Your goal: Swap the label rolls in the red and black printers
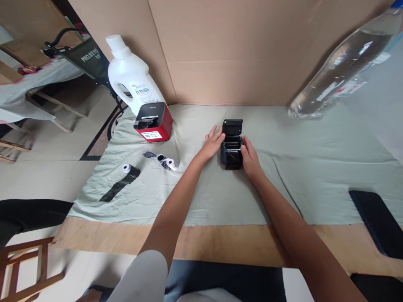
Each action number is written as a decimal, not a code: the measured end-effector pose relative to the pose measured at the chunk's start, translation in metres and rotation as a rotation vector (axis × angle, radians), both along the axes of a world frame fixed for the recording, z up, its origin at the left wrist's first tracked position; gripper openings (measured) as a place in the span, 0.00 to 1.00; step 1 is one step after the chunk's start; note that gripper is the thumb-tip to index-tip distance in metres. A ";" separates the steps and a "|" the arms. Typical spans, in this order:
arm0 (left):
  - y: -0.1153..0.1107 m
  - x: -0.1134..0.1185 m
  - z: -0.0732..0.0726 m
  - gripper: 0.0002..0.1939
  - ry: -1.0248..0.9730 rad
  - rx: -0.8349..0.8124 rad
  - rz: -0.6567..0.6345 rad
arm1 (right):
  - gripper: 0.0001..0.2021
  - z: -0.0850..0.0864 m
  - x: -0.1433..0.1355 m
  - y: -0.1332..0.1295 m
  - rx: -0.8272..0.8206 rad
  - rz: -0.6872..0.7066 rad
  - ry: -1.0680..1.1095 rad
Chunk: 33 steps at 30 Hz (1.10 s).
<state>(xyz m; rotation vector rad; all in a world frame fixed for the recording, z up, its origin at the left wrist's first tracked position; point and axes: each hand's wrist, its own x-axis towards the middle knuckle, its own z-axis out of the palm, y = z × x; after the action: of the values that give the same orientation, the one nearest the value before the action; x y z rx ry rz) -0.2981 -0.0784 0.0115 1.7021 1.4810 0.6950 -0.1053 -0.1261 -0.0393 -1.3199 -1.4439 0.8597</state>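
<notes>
One dark flat pad [379, 224] at the bench [220, 201] edge, 4 o'clock. Two paper rolls, one with a black strip [126, 168] and one loose [171, 163], at 10 o'clock. One black mini printer [232, 144], lid up, at centre: left hand [213, 144] and right hand [250, 158], fingers spread, press its two sides. One red printer [153, 122], one white detergent jug [129, 75], 11 o'clock. One clear water bottle [343, 63], 2 o'clock.

We cannot read the small label on the red printer [153, 122]. The dark flat object [378, 222] at lower right and the clear bottle [343, 63] at upper right are cut off by the frame's edge.
</notes>
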 end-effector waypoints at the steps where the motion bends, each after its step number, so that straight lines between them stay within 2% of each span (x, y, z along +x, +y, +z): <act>1: -0.002 0.002 -0.001 0.32 0.032 0.001 -0.004 | 0.45 0.000 0.000 0.000 0.003 -0.003 -0.009; 9: -0.014 0.008 0.010 0.35 0.176 -0.008 0.019 | 0.42 0.006 -0.001 -0.001 0.021 -0.016 -0.075; 18: -0.014 0.007 0.005 0.35 0.202 0.037 0.019 | 0.39 0.009 -0.003 -0.001 0.052 -0.033 -0.043; 26: -0.018 0.010 0.004 0.35 0.178 0.056 0.035 | 0.38 0.002 -0.003 0.004 0.085 -0.029 0.009; 30: -0.024 0.015 0.015 0.33 0.143 0.090 0.108 | 0.38 0.001 -0.004 0.005 0.095 -0.031 0.021; 33: -0.028 0.017 0.031 0.32 0.115 0.241 0.193 | 0.38 0.004 -0.004 0.005 0.093 -0.033 0.028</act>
<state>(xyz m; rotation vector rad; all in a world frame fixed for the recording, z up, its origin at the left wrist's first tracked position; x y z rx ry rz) -0.2808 -0.1066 0.0423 1.8192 1.7152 0.9220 -0.1098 -0.1215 -0.0352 -1.2537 -1.4193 0.7772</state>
